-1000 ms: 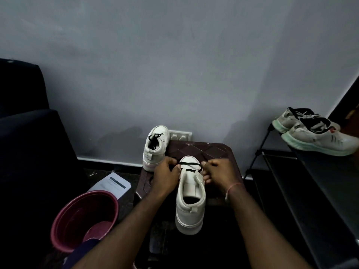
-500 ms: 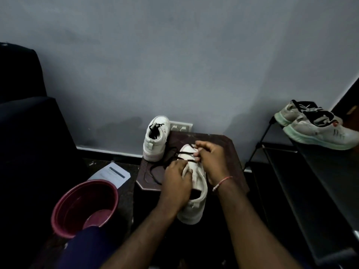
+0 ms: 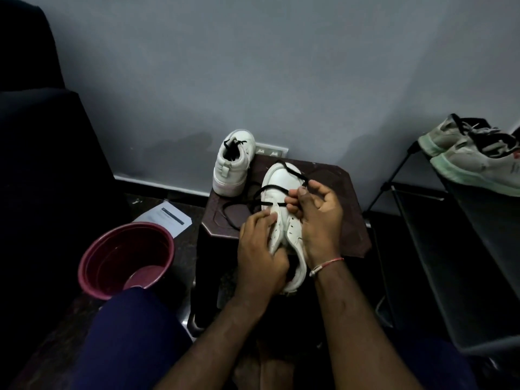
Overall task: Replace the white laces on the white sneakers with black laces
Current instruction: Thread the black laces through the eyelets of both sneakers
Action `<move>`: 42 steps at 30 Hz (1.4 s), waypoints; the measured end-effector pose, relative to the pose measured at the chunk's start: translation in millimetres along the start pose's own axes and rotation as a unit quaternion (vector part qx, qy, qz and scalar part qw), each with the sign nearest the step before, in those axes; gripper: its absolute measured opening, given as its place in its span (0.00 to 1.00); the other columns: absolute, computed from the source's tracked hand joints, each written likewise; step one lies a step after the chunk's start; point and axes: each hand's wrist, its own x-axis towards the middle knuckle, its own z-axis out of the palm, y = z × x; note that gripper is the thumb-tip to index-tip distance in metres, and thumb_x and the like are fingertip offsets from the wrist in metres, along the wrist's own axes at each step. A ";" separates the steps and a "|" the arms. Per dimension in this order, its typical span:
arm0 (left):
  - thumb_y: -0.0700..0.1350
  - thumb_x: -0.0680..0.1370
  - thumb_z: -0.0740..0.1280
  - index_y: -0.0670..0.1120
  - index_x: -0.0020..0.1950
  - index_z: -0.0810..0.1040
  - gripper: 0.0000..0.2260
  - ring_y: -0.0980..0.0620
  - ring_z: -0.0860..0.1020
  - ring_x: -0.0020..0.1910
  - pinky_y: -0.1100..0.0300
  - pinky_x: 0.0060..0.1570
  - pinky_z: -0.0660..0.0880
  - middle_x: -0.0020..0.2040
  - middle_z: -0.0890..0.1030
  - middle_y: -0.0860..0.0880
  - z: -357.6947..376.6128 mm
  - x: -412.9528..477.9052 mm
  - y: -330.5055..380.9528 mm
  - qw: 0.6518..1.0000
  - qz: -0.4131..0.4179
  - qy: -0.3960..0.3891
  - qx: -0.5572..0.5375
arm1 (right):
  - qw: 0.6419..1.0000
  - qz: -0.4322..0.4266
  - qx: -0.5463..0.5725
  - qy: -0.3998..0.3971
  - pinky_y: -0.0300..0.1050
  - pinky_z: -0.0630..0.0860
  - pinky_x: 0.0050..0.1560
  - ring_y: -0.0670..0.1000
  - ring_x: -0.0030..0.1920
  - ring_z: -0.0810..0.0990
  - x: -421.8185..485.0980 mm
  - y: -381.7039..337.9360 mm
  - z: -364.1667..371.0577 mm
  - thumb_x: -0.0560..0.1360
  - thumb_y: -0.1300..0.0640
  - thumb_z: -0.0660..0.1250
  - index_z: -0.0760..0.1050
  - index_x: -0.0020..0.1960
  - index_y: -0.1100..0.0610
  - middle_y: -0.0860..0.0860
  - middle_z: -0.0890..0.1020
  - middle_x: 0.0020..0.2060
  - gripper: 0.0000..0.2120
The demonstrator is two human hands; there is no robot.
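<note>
A white sneaker (image 3: 282, 184) lies on a dark brown stool (image 3: 349, 220), toe toward the wall. A black lace (image 3: 270, 188) crosses its front and trails in loops onto the stool at the left. My left hand (image 3: 259, 249) grips the shoe's left eyelet flap and tongue area. My right hand (image 3: 318, 218) pinches the black lace over the right eyelet row. A second white sneaker (image 3: 235, 164) with a black lace in it stands at the stool's far left corner, heel toward me.
A maroon bucket (image 3: 126, 257) sits on the floor to the left, with a white paper (image 3: 166, 216) behind it. A dark rack (image 3: 450, 249) at right carries a pair of grey sneakers (image 3: 478, 161). A dark chair fills the left side. A wall socket (image 3: 271, 150) is behind the stool.
My left hand moved from the lace end down onto the shoe's side. My right hand came across over the eyelets with the lace. The view dropped closer to the stool.
</note>
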 end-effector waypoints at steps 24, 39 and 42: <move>0.39 0.66 0.63 0.43 0.60 0.81 0.23 0.55 0.75 0.63 0.60 0.66 0.70 0.63 0.79 0.49 -7.6 -4.9 3.8 1.000 0.005 -0.018 -0.017 | 0.939 -0.035 -0.299 -0.166 0.46 0.79 0.46 0.48 0.38 0.80 -3.2 -23.0 -3.6 0.71 0.70 0.71 0.79 0.40 0.55 0.53 0.83 0.36 0.10; 0.38 0.65 0.61 0.47 0.64 0.71 0.26 0.52 0.76 0.56 0.56 0.59 0.73 0.56 0.79 0.48 -8.0 2.2 7.0 0.996 -0.053 -0.029 -0.071 | 0.644 -0.248 -0.649 -0.322 0.48 0.74 0.45 0.56 0.46 0.80 4.9 -41.5 9.8 0.69 0.62 0.69 0.74 0.56 0.53 0.52 0.83 0.43 0.17; 0.39 0.67 0.59 0.43 0.68 0.73 0.28 0.50 0.72 0.60 0.59 0.63 0.68 0.59 0.76 0.47 -7.0 7.0 5.5 0.997 -0.028 -0.059 -0.035 | 0.673 -0.215 -0.635 -0.311 0.47 0.76 0.51 0.54 0.50 0.81 4.5 -44.9 4.4 0.72 0.62 0.67 0.76 0.57 0.51 0.50 0.85 0.46 0.15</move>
